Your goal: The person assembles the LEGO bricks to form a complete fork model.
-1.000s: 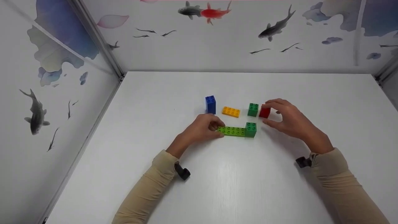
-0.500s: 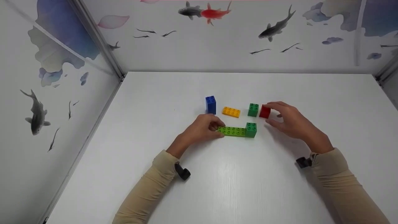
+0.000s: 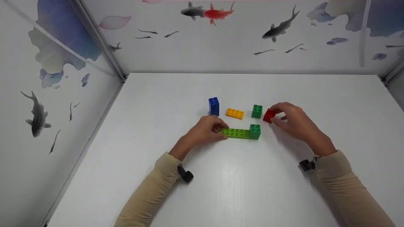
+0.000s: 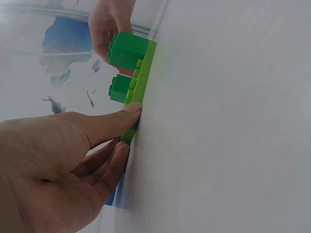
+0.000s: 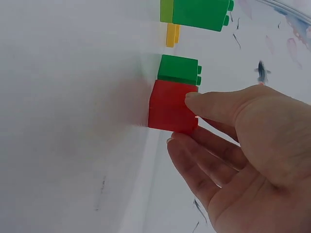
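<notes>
My left hand [image 3: 206, 130] pinches the left end of a lime-green studded plate [image 3: 237, 133] between thumb and fingers. On the plate's right end sits a green brick [image 3: 254, 131]. My right hand [image 3: 292, 121] holds a red brick [image 3: 269, 116] by its sides, thumb nearest me; in the right wrist view the red brick [image 5: 171, 108] appears turned, one corner toward the camera. Just left of it stands a second green brick [image 3: 257, 111], apart from the plate. The left wrist view shows the lime-green plate [image 4: 141, 82] flat on the table under my thumb.
A yellow studded plate [image 3: 234, 113] lies behind the lime-green one. Farther left stands a tall blue brick [image 3: 214, 106], close behind my left hand. White panels with painted fish border the white table [image 3: 221, 189] at the back and left.
My right hand has closed its fingers on the red brick, which has turned and shifted slightly toward me. The left hand and lime-green plate have stayed put.
</notes>
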